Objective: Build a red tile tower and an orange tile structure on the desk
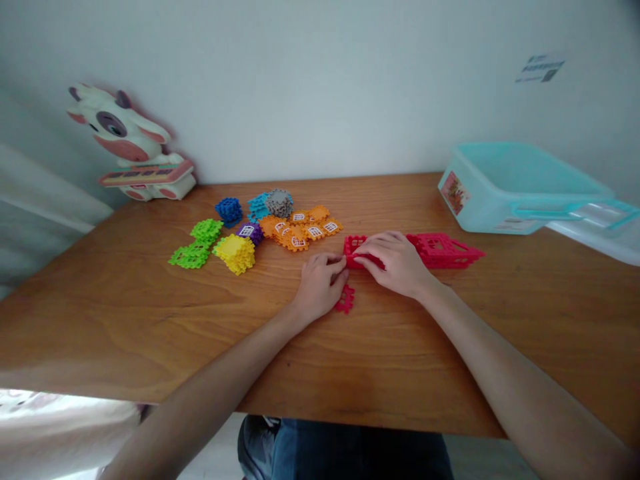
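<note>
A long red structure of interlocking plastic tiles (440,251) lies on the table, with a pointed right end. My left hand (323,283) pinches the structure's left end between thumb and fingers. On the same end, my right hand (393,263) has its thumb and fingertips closed on the red tiles, and its back hides part of the structure's middle. A loose red tile (346,299) lies flat on the wood just below my left hand, partly covered by it.
Left of my hands are orange window tiles (293,233), a yellow stack (235,254), green tiles (197,243), and blue, purple and grey stacks. A cow toy keyboard (150,175) stands back left; a turquoise bin (500,212) stands back right on the wooden table (200,333).
</note>
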A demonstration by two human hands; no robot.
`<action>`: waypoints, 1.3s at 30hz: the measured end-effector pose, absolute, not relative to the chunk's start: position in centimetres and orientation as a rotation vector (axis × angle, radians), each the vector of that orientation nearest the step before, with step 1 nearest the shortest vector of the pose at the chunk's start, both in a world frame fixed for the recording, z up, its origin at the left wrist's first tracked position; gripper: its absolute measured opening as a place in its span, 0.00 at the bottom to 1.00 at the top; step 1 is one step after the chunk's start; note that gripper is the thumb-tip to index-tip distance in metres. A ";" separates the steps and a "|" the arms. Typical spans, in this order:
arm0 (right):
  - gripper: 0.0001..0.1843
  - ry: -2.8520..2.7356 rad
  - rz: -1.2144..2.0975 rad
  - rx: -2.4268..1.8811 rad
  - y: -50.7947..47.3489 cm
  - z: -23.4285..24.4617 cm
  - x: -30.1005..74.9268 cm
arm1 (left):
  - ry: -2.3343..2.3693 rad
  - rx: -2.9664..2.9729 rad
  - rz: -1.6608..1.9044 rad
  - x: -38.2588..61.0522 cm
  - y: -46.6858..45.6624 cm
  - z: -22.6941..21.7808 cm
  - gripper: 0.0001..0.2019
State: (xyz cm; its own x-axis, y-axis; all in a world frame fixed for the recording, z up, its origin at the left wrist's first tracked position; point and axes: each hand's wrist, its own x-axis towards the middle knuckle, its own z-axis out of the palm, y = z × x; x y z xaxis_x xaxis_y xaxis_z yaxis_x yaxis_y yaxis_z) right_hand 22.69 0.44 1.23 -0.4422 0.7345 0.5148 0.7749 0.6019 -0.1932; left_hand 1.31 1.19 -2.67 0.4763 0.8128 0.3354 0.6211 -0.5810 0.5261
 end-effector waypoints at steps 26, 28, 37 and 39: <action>0.37 -2.218 -0.386 -1.290 -1.8 2.0 24.9 | 0.761 1.238 0.987 1.1 2.8 -0.9 0.29; 0.34 -2.194 -0.375 -1.310 -1.5 1.6 25.3 | 0.743 1.167 0.945 0.8 2.8 -0.7 0.29; 0.43 -2.186 -0.155 -1.219 -1.9 2.3 25.6 | 0.610 0.830 0.846 0.8 2.1 -0.2 0.26; 0.45 -2.191 -0.150 -1.213 -2.0 2.4 25.6 | 0.611 0.793 0.871 0.8 2.2 -0.3 0.25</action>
